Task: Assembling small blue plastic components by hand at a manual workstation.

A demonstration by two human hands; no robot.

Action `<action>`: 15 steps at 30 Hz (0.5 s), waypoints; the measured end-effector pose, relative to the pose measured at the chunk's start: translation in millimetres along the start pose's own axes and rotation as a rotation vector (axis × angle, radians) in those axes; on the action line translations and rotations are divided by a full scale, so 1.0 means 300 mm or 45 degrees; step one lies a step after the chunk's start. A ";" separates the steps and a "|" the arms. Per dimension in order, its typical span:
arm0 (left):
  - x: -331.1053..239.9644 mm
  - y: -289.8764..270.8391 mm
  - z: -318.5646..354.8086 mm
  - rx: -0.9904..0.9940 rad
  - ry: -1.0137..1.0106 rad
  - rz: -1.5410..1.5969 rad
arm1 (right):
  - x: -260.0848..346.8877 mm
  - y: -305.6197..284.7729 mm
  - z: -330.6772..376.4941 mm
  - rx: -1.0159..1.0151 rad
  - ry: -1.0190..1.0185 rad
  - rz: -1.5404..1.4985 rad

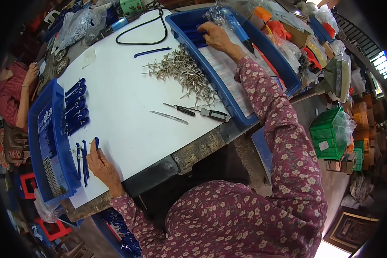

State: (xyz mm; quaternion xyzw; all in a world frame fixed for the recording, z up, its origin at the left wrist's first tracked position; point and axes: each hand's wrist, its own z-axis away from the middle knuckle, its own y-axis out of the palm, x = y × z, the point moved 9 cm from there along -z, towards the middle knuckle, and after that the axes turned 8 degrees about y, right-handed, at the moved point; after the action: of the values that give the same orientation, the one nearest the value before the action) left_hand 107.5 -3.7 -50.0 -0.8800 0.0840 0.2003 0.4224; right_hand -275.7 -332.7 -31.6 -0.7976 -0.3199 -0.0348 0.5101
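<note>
My left hand (102,168) rests at the left of the white tabletop (129,116). Its fingers close around a slim blue plastic piece (97,142), of which only the end shows. Beside it lie long blue pieces (85,163), some with metal pins. Farther up, several blue pieces with pins (76,107) sit in a row. My right hand (219,39) reaches into the far end of the right blue tray (221,88), over similar blue pieces (197,38). Its fingers are bent and apart, with nothing visible between them. A heap of metal pins (185,71) lies beside that tray.
A screwdriver (215,115), a thin black-handled tool (185,110) and tweezers (170,117) lie near the front edge. One blue piece (152,52) lies by a black cable (165,32). Another blue tray (69,172) stands left; a person (17,94) sits beyond it.
</note>
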 end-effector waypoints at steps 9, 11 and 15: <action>-0.026 -0.019 0.000 -0.161 0.161 0.069 | 0.034 0.031 0.030 0.000 -0.127 0.252; -0.021 -0.033 0.007 -0.248 0.192 0.109 | 0.029 0.043 0.031 0.039 -0.105 0.309; 0.011 -0.035 0.024 -0.264 0.079 0.164 | 0.038 0.044 0.029 0.075 -0.143 0.364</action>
State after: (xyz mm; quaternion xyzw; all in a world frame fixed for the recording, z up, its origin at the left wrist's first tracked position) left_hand 111.9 8.6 -47.9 -0.9175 0.1324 0.2074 0.3126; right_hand -261.8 -323.7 -41.8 -0.8204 -0.2320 0.0921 0.5144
